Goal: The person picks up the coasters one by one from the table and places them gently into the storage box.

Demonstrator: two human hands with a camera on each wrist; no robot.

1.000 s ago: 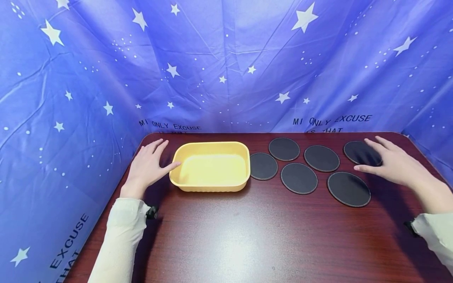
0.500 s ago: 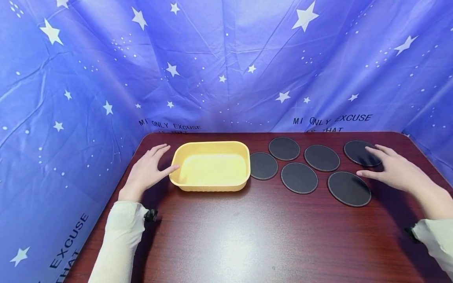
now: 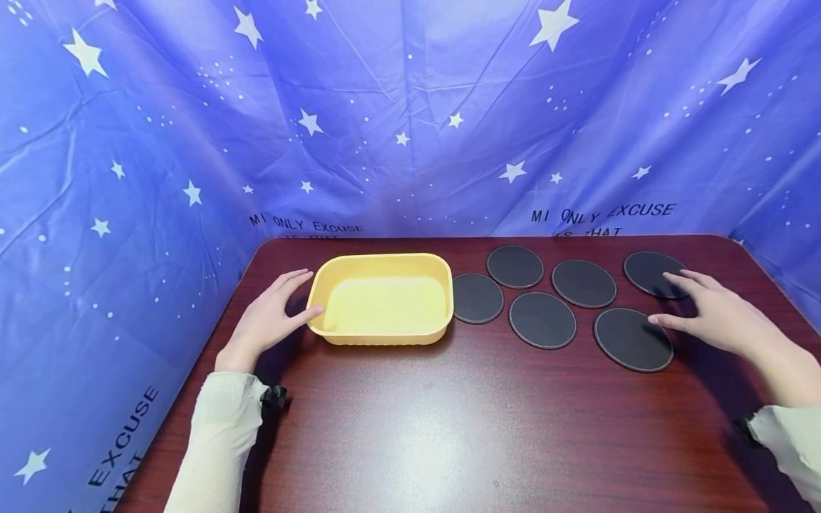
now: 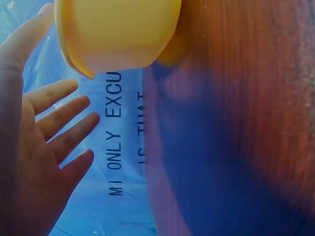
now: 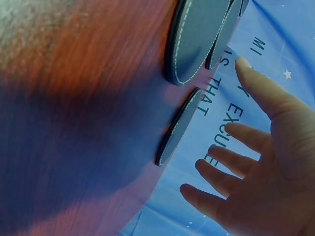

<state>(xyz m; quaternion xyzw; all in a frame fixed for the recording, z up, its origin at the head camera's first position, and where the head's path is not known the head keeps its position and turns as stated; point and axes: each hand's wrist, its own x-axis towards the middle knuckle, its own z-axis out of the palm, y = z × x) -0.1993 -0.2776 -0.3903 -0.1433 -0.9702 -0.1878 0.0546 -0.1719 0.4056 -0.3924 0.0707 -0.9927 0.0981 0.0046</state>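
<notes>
A yellow rectangular tub (image 3: 385,340) stands on the dark red wooden table (image 3: 359,420), left of centre. My left hand (image 3: 266,320) is beside the tub's left end, fingers spread and thumb overlapping its rim in the head view. In the left wrist view the fingers lie apart from the tub wall (image 4: 123,34). My right hand (image 3: 718,310) hovers with spread fingers over the right side of the table, holding nothing. Below it lie a black round coaster (image 3: 651,273) at the back and another black coaster (image 3: 633,340) nearer, both with light stitched edges.
Several more black coasters lie flat between the tub and the right hand: one coaster (image 3: 477,299) close by the tub, others like the coaster (image 3: 515,267) behind and the coaster (image 3: 542,320) in front. A blue star-printed curtain (image 3: 410,107) hangs behind the table and along its sides.
Both hands have come slightly lower, toward the table, and the right has shifted a little to the right. The tub and coasters lie where they were.
</notes>
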